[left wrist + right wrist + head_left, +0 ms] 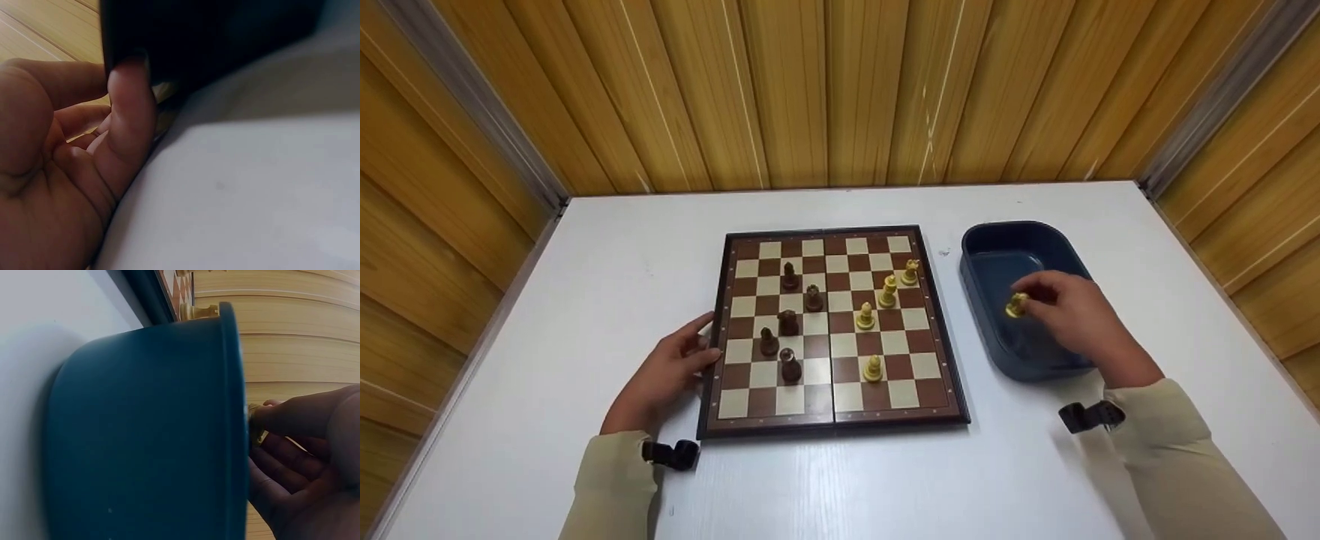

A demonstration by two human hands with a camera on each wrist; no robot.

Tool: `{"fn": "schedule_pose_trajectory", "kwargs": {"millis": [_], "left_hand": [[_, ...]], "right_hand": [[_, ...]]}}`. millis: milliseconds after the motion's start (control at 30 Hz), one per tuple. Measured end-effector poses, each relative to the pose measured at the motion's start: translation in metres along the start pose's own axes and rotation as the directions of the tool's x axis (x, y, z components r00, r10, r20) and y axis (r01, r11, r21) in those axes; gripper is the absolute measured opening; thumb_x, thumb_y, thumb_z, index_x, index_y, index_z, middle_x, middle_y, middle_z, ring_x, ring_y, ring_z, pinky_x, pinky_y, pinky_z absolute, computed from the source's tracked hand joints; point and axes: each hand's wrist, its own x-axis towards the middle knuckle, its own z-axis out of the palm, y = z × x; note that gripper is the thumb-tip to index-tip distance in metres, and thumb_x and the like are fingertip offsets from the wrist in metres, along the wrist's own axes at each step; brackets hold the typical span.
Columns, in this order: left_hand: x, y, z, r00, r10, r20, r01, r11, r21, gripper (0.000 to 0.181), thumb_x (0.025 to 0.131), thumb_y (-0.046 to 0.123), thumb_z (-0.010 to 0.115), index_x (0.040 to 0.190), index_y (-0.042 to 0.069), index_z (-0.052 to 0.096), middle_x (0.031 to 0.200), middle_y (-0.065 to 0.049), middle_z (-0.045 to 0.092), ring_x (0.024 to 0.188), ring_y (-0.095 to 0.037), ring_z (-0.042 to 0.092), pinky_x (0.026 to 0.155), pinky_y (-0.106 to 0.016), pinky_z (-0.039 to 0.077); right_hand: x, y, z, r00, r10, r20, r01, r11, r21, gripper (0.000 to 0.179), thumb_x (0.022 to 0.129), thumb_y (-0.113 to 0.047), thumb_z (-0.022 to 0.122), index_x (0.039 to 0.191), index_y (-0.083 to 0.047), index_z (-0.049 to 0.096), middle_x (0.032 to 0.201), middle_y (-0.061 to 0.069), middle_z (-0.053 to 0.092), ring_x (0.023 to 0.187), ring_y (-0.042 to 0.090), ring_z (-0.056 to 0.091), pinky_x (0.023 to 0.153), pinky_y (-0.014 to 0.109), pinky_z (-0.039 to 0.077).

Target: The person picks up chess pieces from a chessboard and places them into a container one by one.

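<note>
My left hand (671, 367) is at the left edge of a folding chessboard (831, 430), its thumb and index fingertips touching the frame; in the left wrist view the thumb (130, 101) lies against the board's dark side. My right hand (1069, 315) pinches a gold chess piece (1017, 304) between thumb and fingers over a dark blue bin (982, 330). In the right wrist view, the bin's wall (140, 433) partly hides the held piece (257, 424). Several dark pieces, among them one (790, 367), and several gold ones, including one (873, 368), stand on the board.
Both board and bin rest on a white table (825, 487), the bin a short way right of the board. Wood-patterned walls (840, 97) enclose the table at the back and sides. Small black cameras (682, 454) are strapped to both wrists.
</note>
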Motion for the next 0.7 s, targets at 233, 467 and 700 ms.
{"fn": "schedule_pose_trajectory", "kwargs": {"millis": [233, 467, 700], "left_hand": [[0.0012, 0.0006, 0.0033, 1.000, -0.004, 0.004, 0.004, 0.999, -0.038, 0.065, 0.097, 0.012, 0.058, 0.154, 0.023, 0.027, 0.119, -0.019, 0.055, 0.087, -0.022, 0.066, 0.067, -0.036, 0.058], [-0.0004, -0.0006, 0.0034, 0.999, -0.041, -0.012, 0.040, 0.997, -0.068, 0.065, 0.097, 0.014, 0.057, 0.153, 0.029, 0.028, 0.125, -0.017, 0.054, 0.095, -0.022, 0.064, 0.074, -0.037, 0.057], [-0.0008, -0.0006, 0.0019, 0.999, -0.030, -0.017, 0.030, 0.998, -0.047, 0.065, 0.097, 0.014, 0.057, 0.153, 0.028, 0.028, 0.123, -0.018, 0.054, 0.093, -0.022, 0.065, 0.072, -0.038, 0.057]], "right_hand": [[0.0015, 0.0016, 0.0010, 1.000, -0.006, 0.020, 0.006, 0.999, -0.036, 0.020, 0.093, -0.010, 0.062, 0.112, -0.007, 0.068, 0.108, 0.016, 0.068, 0.099, 0.030, 0.062, 0.080, 0.040, 0.049], [0.0049, 0.0049, 0.0029, 0.998, 0.013, 0.064, -0.010, 0.999, -0.041, 0.021, 0.093, -0.010, 0.060, 0.114, -0.008, 0.066, 0.110, 0.015, 0.067, 0.102, 0.031, 0.062, 0.085, 0.045, 0.049], [0.0074, 0.0059, 0.0037, 0.997, 0.010, 0.077, -0.006, 0.999, -0.051, 0.022, 0.093, -0.011, 0.062, 0.114, -0.007, 0.067, 0.110, 0.017, 0.067, 0.103, 0.032, 0.062, 0.085, 0.046, 0.049]]}}
